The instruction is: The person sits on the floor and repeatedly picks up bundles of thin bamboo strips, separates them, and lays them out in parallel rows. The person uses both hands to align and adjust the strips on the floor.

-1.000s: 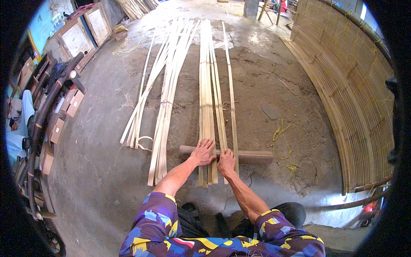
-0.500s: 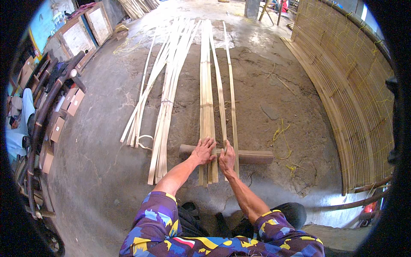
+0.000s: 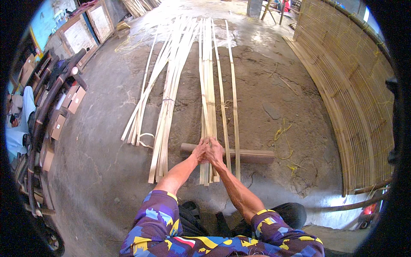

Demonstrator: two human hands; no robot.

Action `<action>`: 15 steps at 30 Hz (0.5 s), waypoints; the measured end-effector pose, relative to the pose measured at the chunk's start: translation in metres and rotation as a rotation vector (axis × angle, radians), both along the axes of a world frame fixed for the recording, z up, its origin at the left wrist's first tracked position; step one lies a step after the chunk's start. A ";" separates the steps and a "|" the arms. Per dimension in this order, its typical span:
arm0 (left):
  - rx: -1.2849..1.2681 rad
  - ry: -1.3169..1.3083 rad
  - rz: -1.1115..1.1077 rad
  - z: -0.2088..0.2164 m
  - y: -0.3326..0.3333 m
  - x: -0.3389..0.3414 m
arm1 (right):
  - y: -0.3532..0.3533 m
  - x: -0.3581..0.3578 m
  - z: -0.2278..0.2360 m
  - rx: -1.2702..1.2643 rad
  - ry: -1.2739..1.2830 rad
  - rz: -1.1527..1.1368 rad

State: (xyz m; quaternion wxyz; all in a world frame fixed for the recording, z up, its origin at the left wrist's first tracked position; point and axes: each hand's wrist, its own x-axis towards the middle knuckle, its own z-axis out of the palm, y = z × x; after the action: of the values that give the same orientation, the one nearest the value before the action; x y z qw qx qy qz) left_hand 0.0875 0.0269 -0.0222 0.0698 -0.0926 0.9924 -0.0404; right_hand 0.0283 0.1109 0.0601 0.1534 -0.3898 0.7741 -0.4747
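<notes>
Long pale bamboo strips (image 3: 209, 94) lie in a narrow bundle in front of me, their near ends resting across a brown half-round length of bamboo or wood (image 3: 252, 156). My left hand (image 3: 199, 152) is closed at the bundle's left edge. Right beside it, touching it, my right hand (image 3: 214, 151) is closed over the top of the same strips. Both sets of fingertips partly hide one another. One strip in the bundle slants across the others toward my hands. Two single strips (image 3: 234, 107) lie apart to the right of the bundle.
More bamboo strips (image 3: 169, 100) lie in loose groups to the left. A large slatted bamboo blind (image 3: 342, 85) with yellow cords stands at the right. Yellow string (image 3: 280, 132) lies on the floor. Cardboard boxes (image 3: 73, 98) sit by a dark bamboo-pole frame (image 3: 40, 115) at left.
My right hand has left a single strip and moved left onto the bundle, beside my left hand. My left hand, spread flat before, has drawn in at the bundle's left edge.
</notes>
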 end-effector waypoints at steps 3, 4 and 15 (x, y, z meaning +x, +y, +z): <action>0.054 0.087 -0.043 -0.011 -0.001 0.003 | -0.008 0.004 -0.001 0.105 0.003 -0.007; 0.062 0.068 -0.041 -0.011 -0.002 0.004 | -0.009 0.006 -0.001 0.150 0.035 -0.020; 0.200 -0.110 0.090 0.043 0.007 -0.003 | 0.021 -0.010 -0.002 -0.136 0.092 -0.105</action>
State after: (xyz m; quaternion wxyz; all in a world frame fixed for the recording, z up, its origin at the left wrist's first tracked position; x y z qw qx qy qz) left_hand 0.0849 0.0343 0.0206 0.1347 -0.1275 0.9810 0.0568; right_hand 0.0188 0.1320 0.0577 0.0655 -0.3796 0.7656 -0.5152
